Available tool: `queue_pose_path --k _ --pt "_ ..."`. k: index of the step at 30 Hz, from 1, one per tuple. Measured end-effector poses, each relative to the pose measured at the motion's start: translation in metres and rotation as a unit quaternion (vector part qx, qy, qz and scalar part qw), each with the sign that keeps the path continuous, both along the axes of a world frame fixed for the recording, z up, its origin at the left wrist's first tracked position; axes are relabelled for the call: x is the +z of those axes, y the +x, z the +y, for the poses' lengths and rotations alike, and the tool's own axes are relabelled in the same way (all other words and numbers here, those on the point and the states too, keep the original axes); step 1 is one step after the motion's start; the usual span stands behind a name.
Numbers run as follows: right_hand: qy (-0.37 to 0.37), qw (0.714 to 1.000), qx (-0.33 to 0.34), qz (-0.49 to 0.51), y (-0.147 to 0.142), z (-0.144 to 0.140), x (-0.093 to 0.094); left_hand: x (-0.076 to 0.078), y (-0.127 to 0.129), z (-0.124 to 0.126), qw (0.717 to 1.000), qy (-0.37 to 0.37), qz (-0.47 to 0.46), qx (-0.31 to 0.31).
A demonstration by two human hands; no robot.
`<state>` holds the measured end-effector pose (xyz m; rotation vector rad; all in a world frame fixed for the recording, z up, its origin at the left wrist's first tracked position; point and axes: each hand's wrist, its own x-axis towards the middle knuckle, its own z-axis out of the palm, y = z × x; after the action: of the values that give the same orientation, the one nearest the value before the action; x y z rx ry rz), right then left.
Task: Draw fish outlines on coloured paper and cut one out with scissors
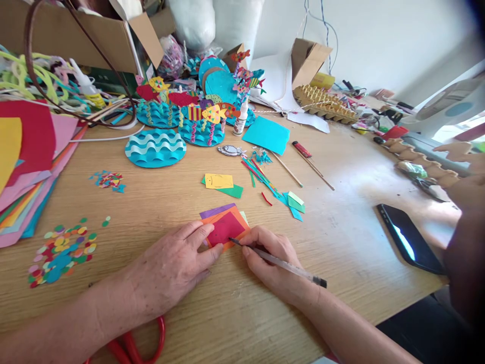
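At the bottom of the frame, left of centre, red scissor handles (161, 338) lie on the bench (170, 194), partly beneath my forearm. Near the middle, my left grip (172, 265) is spread, palm down, fingertips pressing the red paper (229, 225), which lies over an orange sheet (210, 219). My right grip (275, 258) is closed around a pen (282, 263), its tip on the red paper. Paper dots (78, 253) scatter at lower left; a black phone (409, 237) lies at right. Beyond the sheets, a yellow piece (223, 181) overlaps a green strip (233, 191). Farther, in the upper middle, a wavy blue disc (153, 161) sits left of a glue bottle (240, 123). A cardboard box (91, 45) stands at upper left.
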<state>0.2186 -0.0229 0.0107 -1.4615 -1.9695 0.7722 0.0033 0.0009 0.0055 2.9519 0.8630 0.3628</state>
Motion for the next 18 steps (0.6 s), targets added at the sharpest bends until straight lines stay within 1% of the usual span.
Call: queue_pose_path --k 4,8,13,18 --pt "0.010 1.000 0.010 -0.002 0.0004 0.0001 -0.0016 0.0009 0.0000 0.0001 1.000 -0.009 -0.002 -0.004" --pt "0.023 1.000 0.005 0.000 0.0005 -0.0001 -0.0021 0.0012 -0.0002 0.0002 1.000 0.000 0.007 -0.006" --pt "0.014 1.000 -0.018 0.004 0.0003 -0.0007 -0.0003 0.0008 0.0000 0.0002 1.000 0.000 0.019 -0.005" --pt "0.008 1.000 -0.005 -0.003 0.0001 -0.0003 0.0001 0.0009 0.0001 0.0004 1.000 -0.006 0.010 -0.005"
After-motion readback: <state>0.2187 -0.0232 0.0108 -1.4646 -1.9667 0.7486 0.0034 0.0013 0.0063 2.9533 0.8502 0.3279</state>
